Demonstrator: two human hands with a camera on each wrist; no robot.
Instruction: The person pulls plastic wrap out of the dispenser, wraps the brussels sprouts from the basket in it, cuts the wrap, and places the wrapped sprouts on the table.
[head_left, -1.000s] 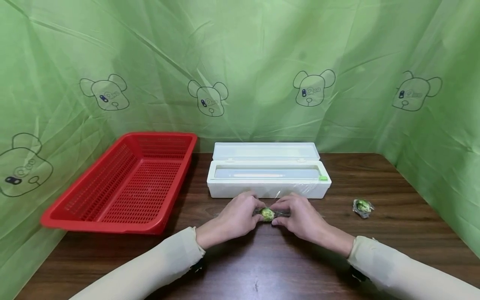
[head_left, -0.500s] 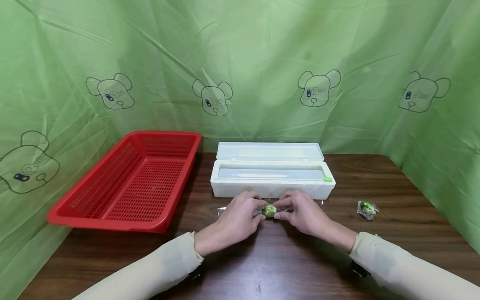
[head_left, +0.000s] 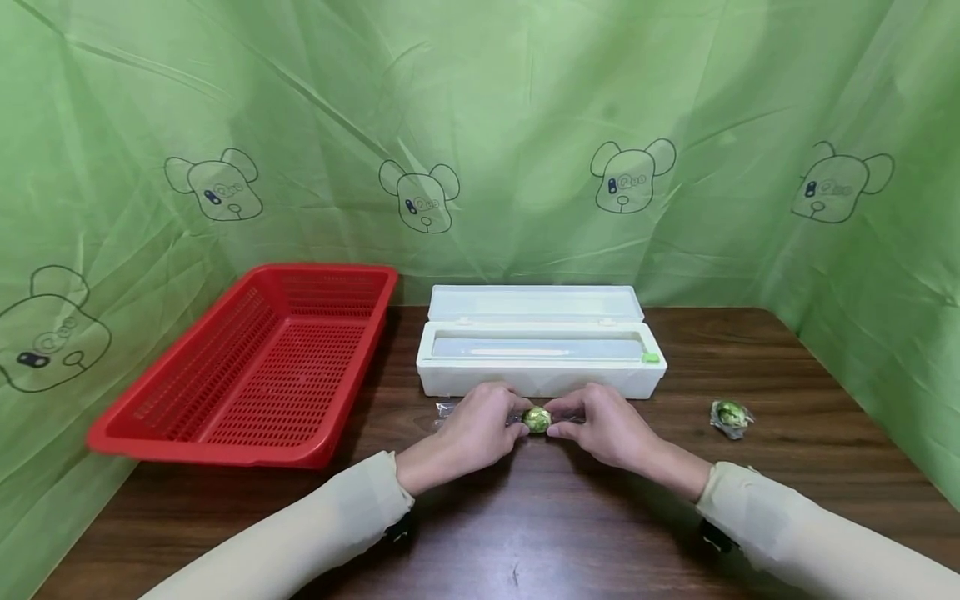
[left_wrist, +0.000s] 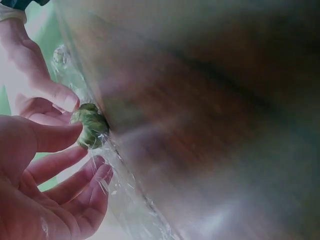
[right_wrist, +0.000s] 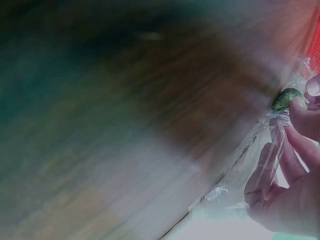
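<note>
In the head view a small Brussels sprout [head_left: 536, 420] in clear cling film sits low over the table in front of the white box. My left hand [head_left: 483, 427] pinches the film at the sprout's left side, thumb and index finger right at it. On the opposite side my right hand [head_left: 609, 429] pinches the film with thumb and forefinger. A loose end of film [head_left: 446, 409] sticks out beyond the left hand. The left wrist view shows the sprout [left_wrist: 91, 125] between both hands, with crinkled film [left_wrist: 132, 205] trailing off. Film [right_wrist: 267, 155] lies across the right fingers in the right wrist view.
Behind the hands stands a white cling film dispenser box [head_left: 542, 380] with its lid [head_left: 534, 303] raised and a green slider [head_left: 650, 358]. A red perforated basket [head_left: 207, 451] is at left. Another wrapped sprout [head_left: 731, 414] lies at right on the wooden table [head_left: 517, 533].
The hands and sprout have shifted slightly toward the box. The sprout shows a different side, and a film end has come into sight left of the left hand. Both hands keep pinching.
</note>
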